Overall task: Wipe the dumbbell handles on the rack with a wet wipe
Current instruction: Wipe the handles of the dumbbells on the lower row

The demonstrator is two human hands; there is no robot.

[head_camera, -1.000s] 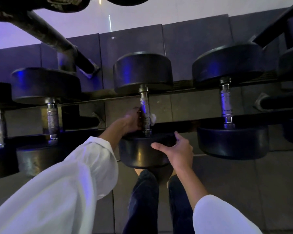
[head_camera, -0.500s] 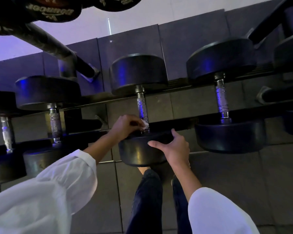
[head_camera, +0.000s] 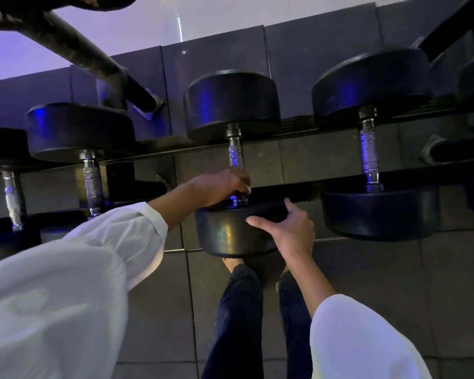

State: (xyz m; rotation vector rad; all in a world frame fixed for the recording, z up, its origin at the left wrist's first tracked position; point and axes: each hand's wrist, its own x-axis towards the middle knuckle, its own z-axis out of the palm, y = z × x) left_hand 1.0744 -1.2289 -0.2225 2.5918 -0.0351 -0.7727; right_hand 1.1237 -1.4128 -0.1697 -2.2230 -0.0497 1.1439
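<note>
Since half a second back my left hand (head_camera: 219, 187) has slid to the very bottom of the handle (head_camera: 236, 155) of the middle dumbbell (head_camera: 231, 105); my right hand (head_camera: 288, 231) has barely shifted.

Left fingers (head_camera: 237, 180) curled tight round the lowest part of the chromed shaft, just above the near weight head (head_camera: 230, 233). A small white scrap shows at the fingertips, likely the wet wipe (head_camera: 248, 190); mostly hidden, so I can't say how it is folded. Bare steel above the hand is ringed and knurled, catching blue light.

Right hand spread open, gripping nothing: thumb laid across the rounded face of the near head, fingers reaching round its far right edge. That head is a thick, matte black rubber disc with a dull sheen.

The dumbbell lies across the two dark rails of the rack (head_camera: 298, 132), far head on the back rail. Neighbouring dumbbell (head_camera: 371, 86) to the right and another (head_camera: 78, 129) to the left are the same build: black rounded heads, grooved metal handles. Loose white sleeves (head_camera: 93, 255) on both arms; dark trousers (head_camera: 236, 310) below, over large grey floor tiles (head_camera: 162, 310).
</note>
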